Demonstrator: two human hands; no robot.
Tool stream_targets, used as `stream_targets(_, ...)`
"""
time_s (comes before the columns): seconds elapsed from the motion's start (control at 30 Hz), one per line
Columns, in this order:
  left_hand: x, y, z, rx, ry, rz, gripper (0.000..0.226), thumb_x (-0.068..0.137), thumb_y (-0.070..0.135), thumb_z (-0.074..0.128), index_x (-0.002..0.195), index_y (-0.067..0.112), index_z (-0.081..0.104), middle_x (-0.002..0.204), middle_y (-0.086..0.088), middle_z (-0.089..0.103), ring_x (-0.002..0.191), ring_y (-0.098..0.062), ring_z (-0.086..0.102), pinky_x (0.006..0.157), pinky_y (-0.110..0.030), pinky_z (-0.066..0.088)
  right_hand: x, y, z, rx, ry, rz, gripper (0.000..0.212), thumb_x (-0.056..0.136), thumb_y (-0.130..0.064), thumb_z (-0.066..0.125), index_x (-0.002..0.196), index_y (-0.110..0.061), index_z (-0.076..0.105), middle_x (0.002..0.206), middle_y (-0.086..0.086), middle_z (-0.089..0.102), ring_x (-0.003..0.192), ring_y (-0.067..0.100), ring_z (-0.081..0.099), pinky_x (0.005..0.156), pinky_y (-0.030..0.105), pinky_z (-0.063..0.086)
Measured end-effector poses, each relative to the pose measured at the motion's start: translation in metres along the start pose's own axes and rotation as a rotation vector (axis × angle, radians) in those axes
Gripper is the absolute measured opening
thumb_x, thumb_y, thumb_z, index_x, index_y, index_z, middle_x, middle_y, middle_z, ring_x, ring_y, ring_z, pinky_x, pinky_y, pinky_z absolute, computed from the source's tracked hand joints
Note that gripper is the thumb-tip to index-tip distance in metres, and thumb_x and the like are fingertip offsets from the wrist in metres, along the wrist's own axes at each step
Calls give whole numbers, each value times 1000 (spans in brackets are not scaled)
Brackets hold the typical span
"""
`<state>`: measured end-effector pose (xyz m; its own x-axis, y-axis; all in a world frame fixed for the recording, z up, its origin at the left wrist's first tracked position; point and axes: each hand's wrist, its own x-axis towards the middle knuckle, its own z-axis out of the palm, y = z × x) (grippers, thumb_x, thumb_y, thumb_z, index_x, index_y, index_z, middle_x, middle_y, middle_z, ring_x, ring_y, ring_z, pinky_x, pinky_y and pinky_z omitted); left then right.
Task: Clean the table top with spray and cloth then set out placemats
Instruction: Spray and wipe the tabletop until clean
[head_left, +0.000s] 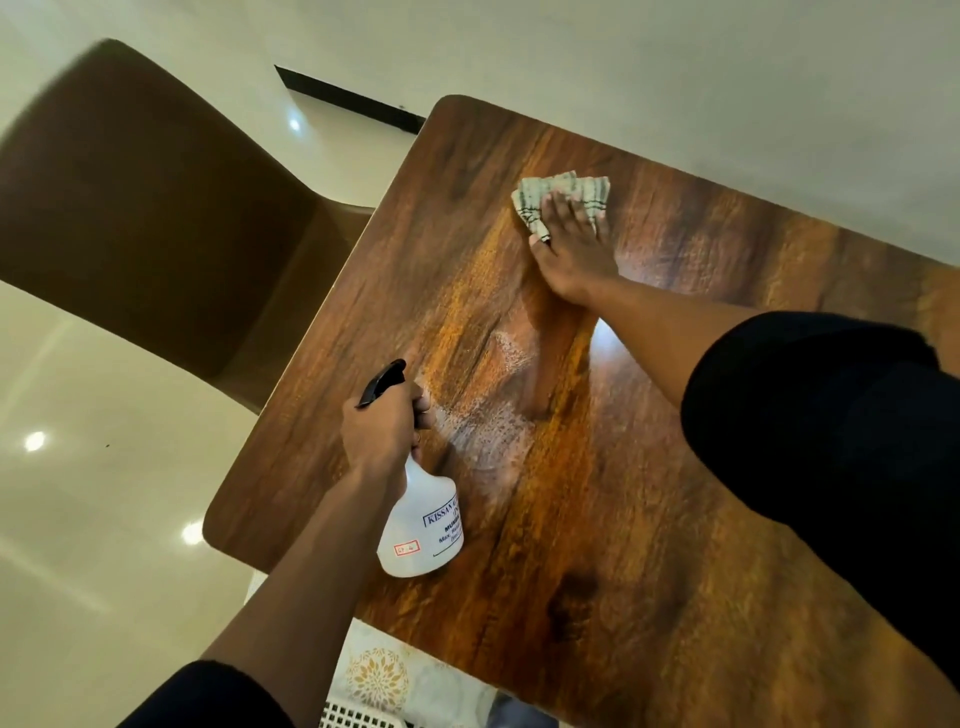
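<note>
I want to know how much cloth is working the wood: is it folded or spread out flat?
Folded. The cloth shows bunched pleats fanning out past the fingers of the right hand, which presses it on the table.

Glossy wood-grain table (597, 519), misted in patches; woven cloth (566, 195); translucent white plastic bottle (423, 530); shiny pale floor tiles (104, 519).

A brown upholstered chair (156, 208) stands on glossy cream floor tiles (93, 519) that mirror round ceiling lights. Pale walls (675, 78) meet a dark skirting strip (353, 101). A patterned mat (384, 675) and white lattice basket (358, 719) lie low in view.
</note>
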<state>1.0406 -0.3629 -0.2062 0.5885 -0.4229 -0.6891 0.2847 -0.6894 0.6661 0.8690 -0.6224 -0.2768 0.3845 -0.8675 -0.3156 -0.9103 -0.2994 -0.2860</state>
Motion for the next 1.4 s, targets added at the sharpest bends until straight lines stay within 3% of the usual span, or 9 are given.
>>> stream_targets(0.13,-6,-5,-1,-16,-7,-18,18,96,18,67,84,6,72,60,-4,66,37,-8,46,49,-27,38,-9,-24,13,12,29,78,68,110,-53,18,166,-24,-8,173,-2,-16,159,22,-18,127,52,-11)
stream_targets(0.33,-12,-10,-3,-11,8,-21,18,94,19,68,84,5,73,64,-7,68,39,-10,45,48,-28,39,-58,-93,54,-172,-42,-338,72,108,-58,14,166,-22,-8,173,2,-12,159,26,-13,127,59,-3)
stream_targets(0.47,-19,-12,1,-5,10,-18,20,93,18,68,81,4,74,64,-8,67,39,-11,44,45,-28,39,-93,-106,82,-195,-61,-571,70,107,-52,20,167,-23,1,175,-3,-5,161,18,-8,129,50,-4)
stream_targets(0.57,-23,-16,2,-3,0,-27,21,94,17,68,77,5,72,59,-6,66,38,-12,42,43,-26,38,-97,-80,78,-208,-62,-661,70,104,-56,7,167,-25,-1,175,-5,-5,160,16,-10,129,44,-8)
stream_targets(0.73,-31,-28,0,13,-26,-28,23,98,17,67,78,6,70,57,-4,64,35,-9,43,48,-29,39,-94,-25,52,-29,-22,-356,66,110,-53,18,166,-26,-2,174,-4,-4,159,15,-12,130,50,-3)
stream_targets(0.87,-42,-41,-4,3,-33,-27,29,101,16,65,73,24,66,66,-9,66,45,-14,44,53,-32,37,-104,16,47,57,82,-39,64,111,-46,24,167,-24,2,175,-4,-3,160,16,-10,129,46,-6)
stream_targets(1.07,-51,-65,-15,-36,-14,-76,16,100,16,67,93,3,74,66,-5,67,36,-5,46,45,-28,37,-123,-19,62,89,101,182,68,110,-47,25,167,-20,0,174,1,-7,160,20,-13,129,47,-9)
stream_targets(1.23,-61,-87,-30,-58,8,-96,17,98,18,70,94,2,75,65,-6,67,37,-8,47,47,-28,39,-163,-80,93,-27,5,-112,72,109,-54,22,165,-21,-8,172,2,-17,158,25,-16,128,55,-8)
stream_targets(1.4,-75,-106,-42,-82,18,-114,22,98,19,69,81,6,73,66,-8,68,45,-13,48,51,-29,38,-199,-128,124,-202,-122,-596,70,110,-51,24,167,-22,-5,174,-3,-14,159,18,-17,127,47,-13)
